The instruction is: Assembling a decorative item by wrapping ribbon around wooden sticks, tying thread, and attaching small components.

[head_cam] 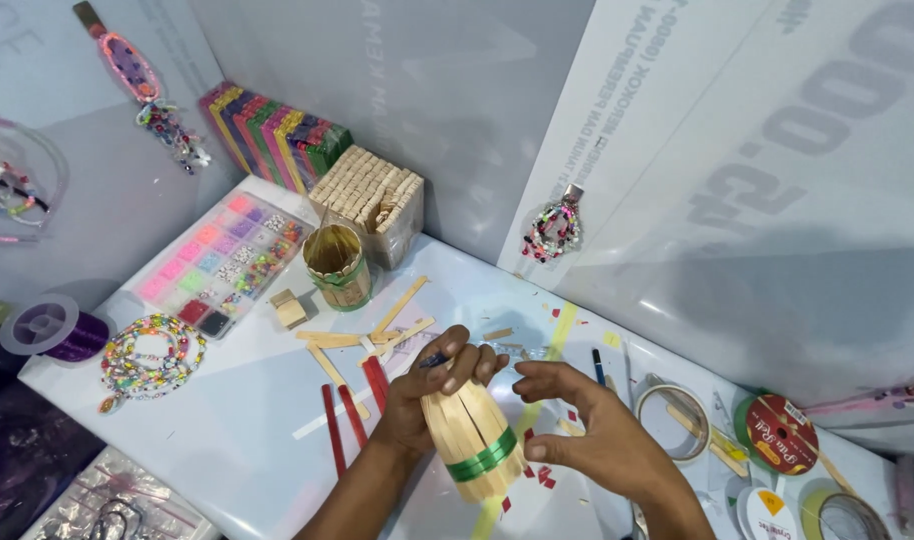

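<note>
1. Stick cup (472,435), a flared holder of pale wooden craft sticks with a green ribbon (484,460) round its wider end, lies tilted just above the white table (227,430), between the two hands.
2. Left hand (427,395) is closed round the cup's narrow end, fingers curled over the rim, which steadies it on its side so the ribbon faces up.
3. Right hand (592,430) rests just beside the ribbon end, fingers bent and pinched together; whether they hold anything I cannot tell.
4. Loose sticks (362,340) and red sticks (352,410) lie within reach, left of the cup.
5. Farther off stand a second stick cup (339,265), a bead tray (222,262) and tape rolls (777,435).
</note>
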